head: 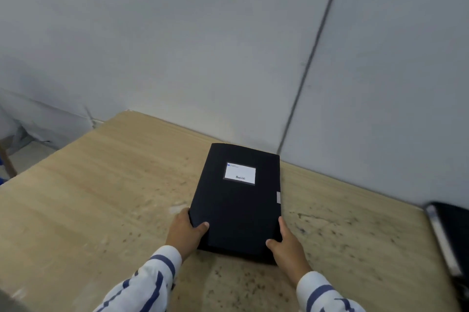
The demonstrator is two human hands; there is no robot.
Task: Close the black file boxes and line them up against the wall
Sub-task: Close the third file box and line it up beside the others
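Note:
A closed black file box (237,200) with a white label lies flat on the wooden table (101,197), its far end close to the grey wall (203,45). My left hand (186,231) grips its near left corner, thumb on top. My right hand (285,245) grips the near right corner the same way. A second black file box (449,235) shows partly at the right edge of the view, cut off by the frame.
The table top is speckled with dark marks near the box. Its left edge drops off to a floor area with a wooden leg (7,159) and white sheeting (38,118). A dark seam (312,52) runs down the wall.

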